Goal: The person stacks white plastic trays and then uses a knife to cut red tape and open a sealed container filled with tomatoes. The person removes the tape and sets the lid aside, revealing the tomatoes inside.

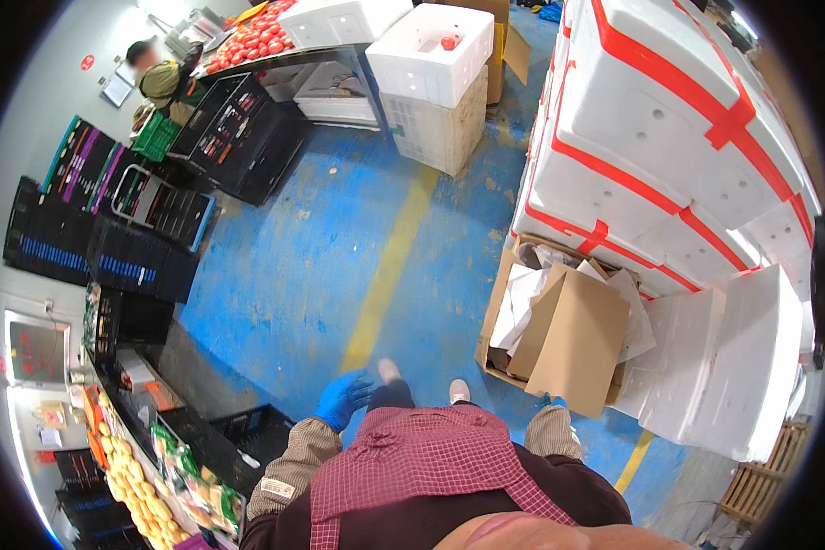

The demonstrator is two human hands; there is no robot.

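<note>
My left hand (342, 401) wears a blue glove and hangs beside my checked red apron (412, 440), fingers apart with nothing in them. My right hand (550, 401), also blue-gloved, is mostly hidden at the lower edge of a brown cardboard sheet (577, 330); I cannot tell whether it grips it or is only behind it. The sheet leans among white scraps and other cardboard in an open carton (493, 339). Beside the carton are plain white foam boxes (742, 367). My shoes (460, 390) are on the blue floor (293, 257) with a yellow stripe.
Red-taped foam boxes (651, 110) are stacked on the right. Ahead are white boxes (431, 64) and a table of tomatoes (247, 41). Black crates (229, 137) and bagged produce (183, 467) line the left. A person (160, 82) stands at the back left. A wooden crate (752, 481) is at lower right.
</note>
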